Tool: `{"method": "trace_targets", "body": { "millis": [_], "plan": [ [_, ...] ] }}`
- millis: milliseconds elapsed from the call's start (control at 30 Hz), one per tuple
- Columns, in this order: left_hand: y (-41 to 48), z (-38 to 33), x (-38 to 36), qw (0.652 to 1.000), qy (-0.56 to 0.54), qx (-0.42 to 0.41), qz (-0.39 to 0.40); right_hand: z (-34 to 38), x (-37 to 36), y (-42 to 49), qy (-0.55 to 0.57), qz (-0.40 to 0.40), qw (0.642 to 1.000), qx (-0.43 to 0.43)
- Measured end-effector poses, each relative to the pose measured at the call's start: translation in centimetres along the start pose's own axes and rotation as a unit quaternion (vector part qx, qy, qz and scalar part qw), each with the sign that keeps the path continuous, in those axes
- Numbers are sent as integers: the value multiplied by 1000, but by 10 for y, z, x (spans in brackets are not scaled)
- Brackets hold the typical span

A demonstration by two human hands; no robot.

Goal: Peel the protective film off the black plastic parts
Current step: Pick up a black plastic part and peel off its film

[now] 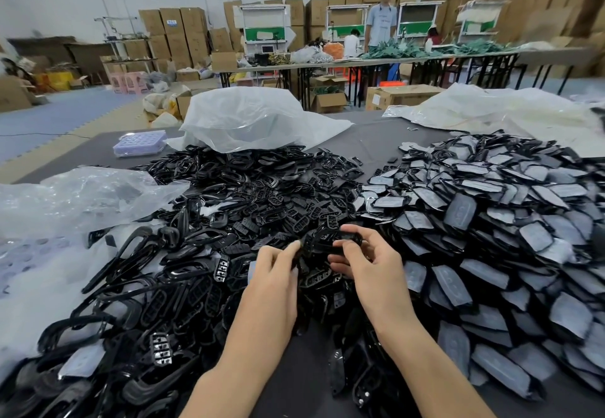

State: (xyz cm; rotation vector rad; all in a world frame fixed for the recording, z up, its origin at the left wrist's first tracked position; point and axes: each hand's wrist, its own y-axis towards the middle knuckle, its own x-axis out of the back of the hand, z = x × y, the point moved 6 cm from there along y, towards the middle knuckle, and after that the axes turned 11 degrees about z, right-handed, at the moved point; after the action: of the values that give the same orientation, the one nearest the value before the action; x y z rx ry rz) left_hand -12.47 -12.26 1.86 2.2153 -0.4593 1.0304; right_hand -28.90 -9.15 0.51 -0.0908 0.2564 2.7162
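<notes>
Both forearms enter from the lower centre; the left hand point(271, 267) and right hand point(366, 260) pinch one black plastic part point(322, 244) between curled fingers and thumbs, at the centre of the frame. Bare black frames point(196, 254) are heaped to its left and lower left, and film-covered parts point(507, 221) fill the right side. A clear plastic bag point(255, 119) lies at upper centre on the grey table point(376, 142).

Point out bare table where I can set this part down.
Bare dark grey tabletop shows between the crumpled white plastic bag and the film-covered parts pile, and near the edge between both forearms. The glossy black frame heap is crowded.
</notes>
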Motion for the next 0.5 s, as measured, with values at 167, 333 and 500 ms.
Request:
{"method": "trace_targets", "body": {
  "millis": [167, 333, 500],
  "plan": [
    [-4, -1, 11, 997, -69, 2, -43, 1, -6, -3, -19, 14, 1000, 4],
    [-5, 3, 19, 984, -154, 37, -80, 1, -11, -6, -3, 35, 999, -4],
    [-8, 1, 21, 971, -219, 59, -77, -1, -17, -7, 36, 60, 997, -28]
  ]
}}
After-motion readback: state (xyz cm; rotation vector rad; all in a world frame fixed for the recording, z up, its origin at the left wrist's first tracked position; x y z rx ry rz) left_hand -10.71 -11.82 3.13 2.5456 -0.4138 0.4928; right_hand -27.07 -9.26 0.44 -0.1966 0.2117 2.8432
